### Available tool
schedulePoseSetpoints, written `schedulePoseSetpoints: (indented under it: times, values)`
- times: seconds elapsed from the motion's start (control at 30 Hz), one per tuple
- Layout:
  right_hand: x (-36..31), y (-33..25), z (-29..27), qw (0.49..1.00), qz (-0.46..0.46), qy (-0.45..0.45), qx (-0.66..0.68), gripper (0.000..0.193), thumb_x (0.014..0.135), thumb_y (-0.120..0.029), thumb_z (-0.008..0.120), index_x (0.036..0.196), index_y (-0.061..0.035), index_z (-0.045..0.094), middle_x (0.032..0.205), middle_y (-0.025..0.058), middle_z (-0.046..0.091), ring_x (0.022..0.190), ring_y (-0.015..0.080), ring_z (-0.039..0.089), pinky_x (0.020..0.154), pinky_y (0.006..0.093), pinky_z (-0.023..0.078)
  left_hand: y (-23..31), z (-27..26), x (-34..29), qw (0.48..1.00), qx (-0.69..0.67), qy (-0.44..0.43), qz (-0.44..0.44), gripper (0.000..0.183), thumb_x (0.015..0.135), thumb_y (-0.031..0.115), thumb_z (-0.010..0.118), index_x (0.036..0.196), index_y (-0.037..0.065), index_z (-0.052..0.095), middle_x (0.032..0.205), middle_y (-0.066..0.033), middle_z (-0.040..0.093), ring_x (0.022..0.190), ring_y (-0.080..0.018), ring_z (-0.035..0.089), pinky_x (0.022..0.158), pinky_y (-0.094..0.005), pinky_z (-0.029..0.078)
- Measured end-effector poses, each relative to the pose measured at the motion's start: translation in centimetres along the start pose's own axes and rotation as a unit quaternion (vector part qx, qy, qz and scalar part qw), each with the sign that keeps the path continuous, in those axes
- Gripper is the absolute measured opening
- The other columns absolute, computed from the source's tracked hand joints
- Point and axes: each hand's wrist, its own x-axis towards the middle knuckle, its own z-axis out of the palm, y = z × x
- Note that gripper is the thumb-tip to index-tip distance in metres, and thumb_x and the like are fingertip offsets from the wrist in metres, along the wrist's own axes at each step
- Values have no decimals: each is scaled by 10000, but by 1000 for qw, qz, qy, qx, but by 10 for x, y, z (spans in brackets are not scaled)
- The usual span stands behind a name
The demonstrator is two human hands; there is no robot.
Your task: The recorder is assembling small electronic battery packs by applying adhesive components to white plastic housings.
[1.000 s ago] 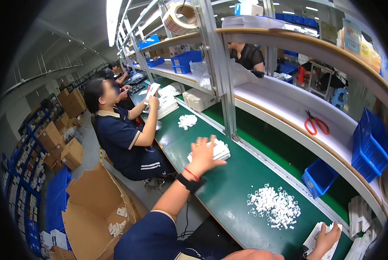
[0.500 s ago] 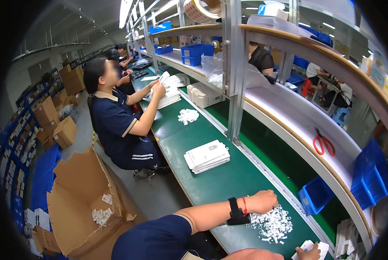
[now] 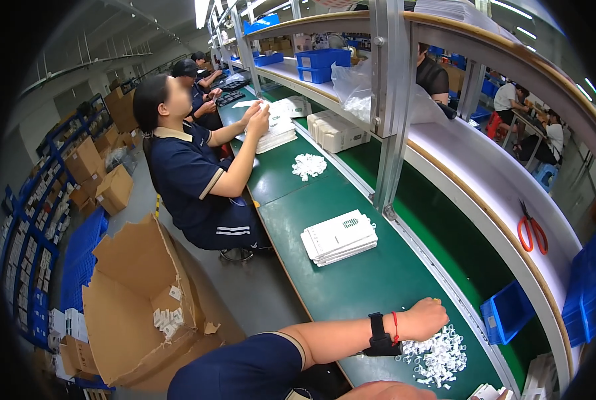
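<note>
My left hand (image 3: 426, 320) is closed above a pile of small white plastic pieces (image 3: 438, 357) on the green bench. Its fingers curl down on the far side, so what they hold, if anything, is hidden. A black strap and a red cord circle that wrist. At the lower edge, only a sliver of my right hand (image 3: 505, 395) shows, its fingers against a white card (image 3: 486, 392). Most of that hand is cut off. Farther along the bench lies a stack of flat white boxes (image 3: 340, 238).
A co-worker (image 3: 191, 157) sits at the left, hands at white cards, near a second small white heap (image 3: 309, 167). An open cardboard box (image 3: 134, 293) stands left of my arm. Shelving at the right holds red-handled scissors (image 3: 532, 230); a blue bin (image 3: 506, 313) sits below.
The whole view has shifted, so the bench appears farther right and my right hand has mostly dropped out at the lower edge. My left hand stays closed over the pile.
</note>
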Motion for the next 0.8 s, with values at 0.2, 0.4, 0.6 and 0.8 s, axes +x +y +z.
schedulePoseSetpoints:
  times: [0.2, 0.4, 0.6, 0.8]
  values:
    - [28, 37, 43, 714, 384, -54, 582, 756, 846, -266, 681, 1450, -11, 304, 1300, 239, 506, 1218, 298, 470, 974, 393, 418, 0, -6, -1, 1000, -18, 12, 12, 23, 670, 36, 645, 691, 28, 640, 731, -123, 624, 823, -305, 600, 749, -406, 479]
    - [-13, -37, -42, 830, 45, -47, 554, 479, 953, -171, 500, 1400, -21, 417, 1307, 201, 516, 1212, 290, 480, 1029, 354, 359, -7, -2, 2, 999, 9, -40, 13, 42, 694, 79, 632, 687, 40, 648, 736, -113, 624, 829, -313, 598, 754, -413, 477]
    - [-15, -60, -20, 763, 96, -121, 628, 282, 955, -97, 512, 1219, -51, 599, 1119, 68, 627, 947, 137, 577, 812, 258, 477, -3, -8, 3, 1000, 8, -20, 21, 57, 714, 80, 613, 684, 38, 637, 738, -118, 630, 812, -313, 599, 746, -418, 472]
    - [-15, -79, -12, 714, 57, -179, 675, 302, 893, -27, 546, 1193, -13, 580, 1150, 113, 602, 1035, 196, 570, 889, 309, 465, -5, -10, 0, 999, 13, -24, 20, 41, 720, 58, 609, 730, 22, 625, 788, -128, 635, 828, -312, 596, 762, -415, 463]
